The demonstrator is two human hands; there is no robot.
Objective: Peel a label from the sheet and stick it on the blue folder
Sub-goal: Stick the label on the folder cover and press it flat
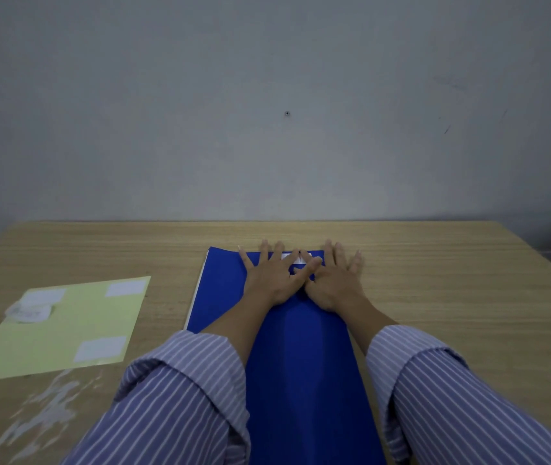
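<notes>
Striped sleeves (180, 391) fill the near edge, one on each forearm, reaching forward over the folder (301, 364). Both hands lie flat at the folder's far end, fingers straight and spread apart. Left hand (272, 276) and right hand (333, 283) sit side by side, their thumbs and forefingers meeting over the label (296, 257), a small white strip stuck near the folder's far edge. Only slivers of the label show between the fingers, which press down on it.

Blue and closed, the folder lies lengthwise on the table (452, 280), running from the far middle toward the camera between the arms.

Well apart to the left lies the sheet (76, 327), pale yellow-green, with white labels still on it at several spots and a crumpled bit of white paper (29, 312) on its left part. Worn whitish patches (42, 414) mark the wooden table at near left. Behind the table stands a plain grey wall (267, 112).
</notes>
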